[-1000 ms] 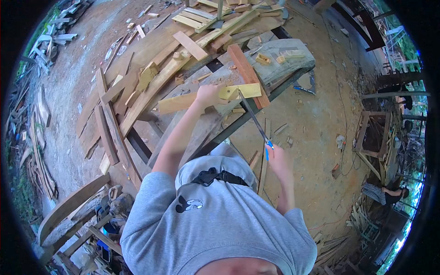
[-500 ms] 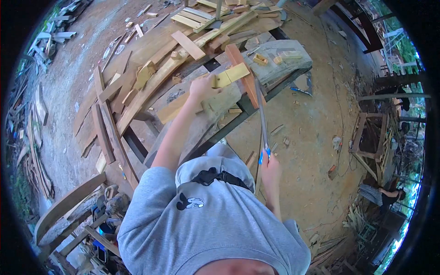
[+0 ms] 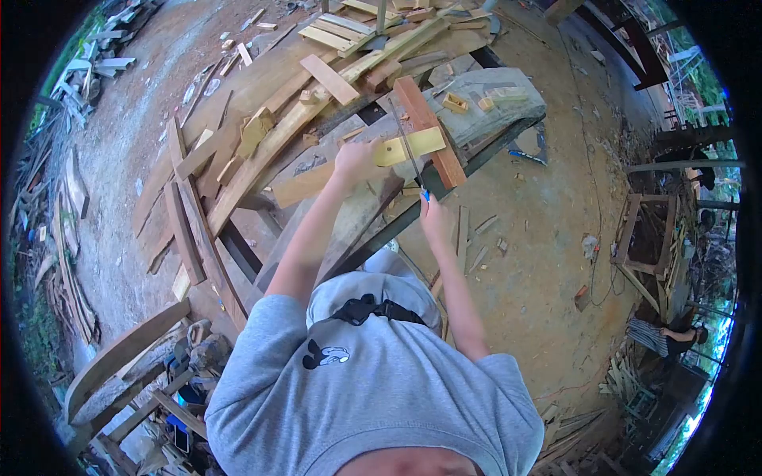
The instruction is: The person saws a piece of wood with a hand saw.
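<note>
A pale yellow wood piece (image 3: 425, 143) with a small dark hole lies across a reddish-brown block (image 3: 431, 127) on the workbench (image 3: 484, 90). My left hand (image 3: 357, 162) is closed on the left end of the yellow piece. In my right hand (image 3: 436, 216) is the blue handle of a long, thin saw (image 3: 407, 146). The saw's blade lies across the yellow piece, between my left hand and the reddish-brown block, and points up and away from me. A small wooden box-like piece (image 3: 456, 102) sits farther back on the bench.
Long boards (image 3: 278, 139) and offcuts are piled to the left and beyond the bench. A wooden frame (image 3: 644, 234) stands on the ground at the right, with a person (image 3: 681, 337) below it. Curved timber (image 3: 119, 357) is at the lower left.
My right hand has moved up and left, bringing the saw from the right side of the reddish-brown block onto the yellow piece. My left hand still holds that piece.
</note>
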A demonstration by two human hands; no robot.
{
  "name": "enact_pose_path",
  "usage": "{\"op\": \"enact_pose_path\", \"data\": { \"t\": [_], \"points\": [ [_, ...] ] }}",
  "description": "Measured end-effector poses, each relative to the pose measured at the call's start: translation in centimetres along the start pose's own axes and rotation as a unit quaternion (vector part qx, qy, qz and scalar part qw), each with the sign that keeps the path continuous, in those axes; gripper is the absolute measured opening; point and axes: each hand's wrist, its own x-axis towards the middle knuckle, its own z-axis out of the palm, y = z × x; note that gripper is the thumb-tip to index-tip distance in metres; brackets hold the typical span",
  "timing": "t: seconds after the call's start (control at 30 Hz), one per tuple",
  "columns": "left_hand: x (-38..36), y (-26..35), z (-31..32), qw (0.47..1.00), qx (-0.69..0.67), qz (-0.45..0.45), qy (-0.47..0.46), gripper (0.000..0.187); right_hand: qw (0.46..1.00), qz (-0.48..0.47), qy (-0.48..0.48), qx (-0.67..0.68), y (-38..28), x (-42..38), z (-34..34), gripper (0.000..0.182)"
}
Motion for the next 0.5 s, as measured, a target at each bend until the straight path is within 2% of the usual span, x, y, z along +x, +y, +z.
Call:
{"op": "enact_pose_path", "data": {
  "t": [0.13, 0.2, 0.3, 0.43, 0.5],
  "points": [
    [0.3, -0.2, -0.2, 1.0, -0.01, -0.006, -0.007, 0.065, 1.0, 0.019, -0.018, 0.001, 2.0, -5.1, 0.2, 0.036],
    [0.3, -0.2, 0.0, 1.0, -0.019, 0.007, 0.013, 0.062, 0.995, 0.067, -0.069, 0.027, 2.6, -6.6, -0.5, 0.032],
    [0.1, 0.1, -0.3, 1.0, -0.014, 0.003, 0.02, 0.059, 0.994, 0.073, -0.064, 0.04, 1.1, -4.2, -0.8, 0.037],
    [0.4, -0.3, 0.0, 1.0, -0.019, 0.005, 0.015, 0.061, 0.999, 0.031, -0.037, 0.017, -3.5, 2.9, -1.2, 0.034],
    [0.6, -0.6, 0.2, 0.999, -0.021, 0.014, 0.019, 0.061, 0.999, 0.033, -0.04, 0.017, -3.9, 3.9, -0.8, 0.033]
  ]
}}
